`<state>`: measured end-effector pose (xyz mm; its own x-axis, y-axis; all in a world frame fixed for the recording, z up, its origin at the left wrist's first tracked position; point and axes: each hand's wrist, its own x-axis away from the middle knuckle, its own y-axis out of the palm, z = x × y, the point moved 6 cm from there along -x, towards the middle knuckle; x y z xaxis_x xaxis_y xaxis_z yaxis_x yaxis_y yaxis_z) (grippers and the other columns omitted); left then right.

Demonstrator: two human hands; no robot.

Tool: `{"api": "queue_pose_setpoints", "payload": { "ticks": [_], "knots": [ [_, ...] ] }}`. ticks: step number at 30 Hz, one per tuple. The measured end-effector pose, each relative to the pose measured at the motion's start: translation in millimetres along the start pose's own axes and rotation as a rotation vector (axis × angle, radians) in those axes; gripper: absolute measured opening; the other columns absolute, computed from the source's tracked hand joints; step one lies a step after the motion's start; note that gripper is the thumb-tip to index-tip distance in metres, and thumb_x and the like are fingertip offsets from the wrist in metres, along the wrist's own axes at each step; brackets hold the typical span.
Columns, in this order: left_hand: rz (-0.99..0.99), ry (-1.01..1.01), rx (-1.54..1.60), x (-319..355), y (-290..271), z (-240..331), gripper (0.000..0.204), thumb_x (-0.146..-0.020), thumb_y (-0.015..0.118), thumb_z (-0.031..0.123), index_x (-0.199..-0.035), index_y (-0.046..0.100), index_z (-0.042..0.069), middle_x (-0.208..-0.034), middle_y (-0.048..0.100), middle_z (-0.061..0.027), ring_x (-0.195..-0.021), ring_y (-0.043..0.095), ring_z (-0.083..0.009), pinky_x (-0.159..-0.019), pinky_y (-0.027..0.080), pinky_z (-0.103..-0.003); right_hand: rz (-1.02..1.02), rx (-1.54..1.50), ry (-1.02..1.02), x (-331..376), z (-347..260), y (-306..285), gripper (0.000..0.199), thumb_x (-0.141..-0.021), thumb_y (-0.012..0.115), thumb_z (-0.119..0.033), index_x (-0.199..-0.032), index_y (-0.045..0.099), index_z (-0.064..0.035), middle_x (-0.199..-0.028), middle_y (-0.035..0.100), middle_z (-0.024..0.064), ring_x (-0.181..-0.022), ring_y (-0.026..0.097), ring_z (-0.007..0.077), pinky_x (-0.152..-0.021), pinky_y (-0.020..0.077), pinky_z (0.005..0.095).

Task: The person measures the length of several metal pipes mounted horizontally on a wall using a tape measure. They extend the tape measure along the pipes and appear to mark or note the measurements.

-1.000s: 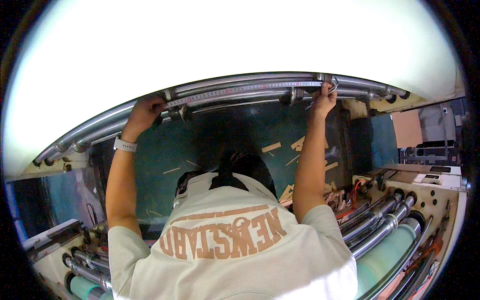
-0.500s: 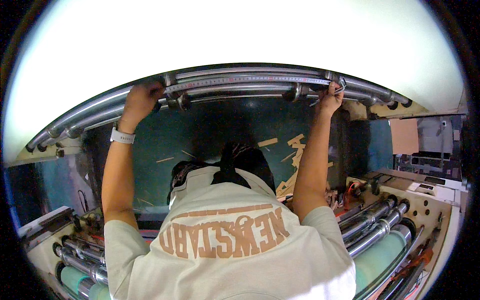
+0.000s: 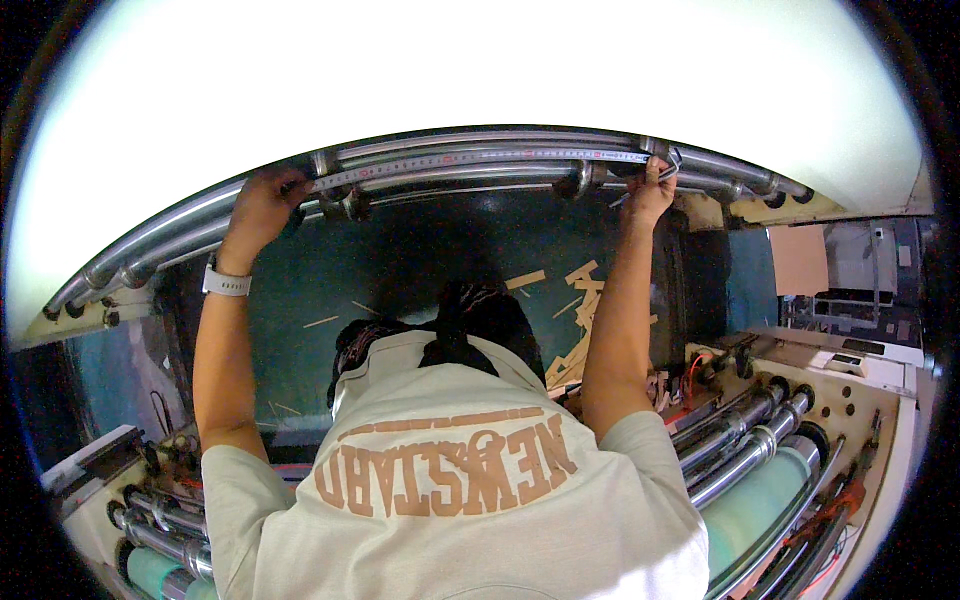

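Observation:
A white tape measure (image 3: 480, 157) with red marks is stretched along the shiny metal rollers (image 3: 440, 180) in front of me. My left hand (image 3: 262, 212), with a pale watch (image 3: 226, 281) on its wrist, is closed on the tape's left end; what lies inside its fingers is dark and partly hidden. At the other end, my right hand (image 3: 650, 190) pinches the tape beside a roller collar. A bent, shiny metal piece (image 3: 673, 163) shows at the right fingertips; whether I hold it is unclear.
A large white machine panel (image 3: 480, 60) overhangs the rollers. Cardboard scraps (image 3: 580, 320) lie on the dark green floor (image 3: 420, 240). Behind me, at both sides, are more machine rollers (image 3: 750, 450), with a pale green cylinder (image 3: 765, 505) on the right.
The whole view has shifted slightly, so the scene sits a little further left. Both hands keep about the same places along the rollers, with the tape still stretched between them.

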<state>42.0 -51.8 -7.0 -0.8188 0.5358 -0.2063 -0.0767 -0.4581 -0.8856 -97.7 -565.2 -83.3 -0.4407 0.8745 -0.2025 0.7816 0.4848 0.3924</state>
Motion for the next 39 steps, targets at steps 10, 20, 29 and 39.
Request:
{"api": "queue_pose_setpoints", "payload": {
  "ticks": [10, 20, 29, 39],
  "knots": [
    [0.008, 0.011, 0.011, 0.7, -0.7, -1.8, 0.019, -0.077, 0.060, 0.022, -0.083, 0.062, 0.004, -0.076, 0.060, -0.0152, -0.069, 0.057, -0.0286, -0.062, 0.044, -0.034, 0.011, -0.038, -0.003, -1.1, 7.4, -3.8, 0.011, -0.081, 0.060, -0.014, -0.076, 0.049, -0.0130, -0.062, 0.049, -0.0028, -0.047, 0.042, 0.0067, -0.037, 0.0321, 0.0197],
    [-0.098, -0.027, 0.071, -3.5, 6.3, -9.9, 0.021, -0.079, 0.058, 0.022, -0.086, 0.061, 0.003, -0.078, 0.061, -0.0155, -0.069, 0.057, -0.0269, -0.062, 0.044, -0.034, -0.029, -0.012, 0.019, -5.9, 9.3, -6.0, 0.012, -0.082, 0.059, -0.013, -0.077, 0.048, -0.0127, -0.064, 0.049, -0.0023, -0.047, 0.041, 0.0064, -0.038, 0.0305, 0.0205],
    [-0.191, -0.123, 0.184, -3.1, 8.7, -14.9, 0.017, -0.080, 0.058, 0.017, -0.085, 0.060, 0.001, -0.076, 0.060, -0.0134, -0.067, 0.055, -0.0193, -0.062, 0.043, -0.031, 0.094, 0.136, -0.116, -21.1, 32.5, -23.7, 0.015, -0.075, 0.066, -0.015, -0.081, 0.052, -0.0131, -0.068, 0.049, -0.0036, -0.052, 0.040, 0.0088, -0.043, 0.0328, 0.0240],
    [-0.176, -0.054, 0.102, -2.8, 24.9, -22.3, 0.020, -0.080, 0.057, 0.017, -0.091, 0.061, 0.000, -0.080, 0.063, -0.0149, -0.068, 0.058, -0.0238, -0.060, 0.044, -0.032, 0.079, 0.020, 0.023, -8.1, 11.3, -15.5, 0.011, -0.080, 0.061, -0.015, -0.075, 0.052, -0.0135, -0.056, 0.046, -0.0046, -0.043, 0.039, 0.0049, -0.038, 0.0306, 0.0192]
  ]
}}
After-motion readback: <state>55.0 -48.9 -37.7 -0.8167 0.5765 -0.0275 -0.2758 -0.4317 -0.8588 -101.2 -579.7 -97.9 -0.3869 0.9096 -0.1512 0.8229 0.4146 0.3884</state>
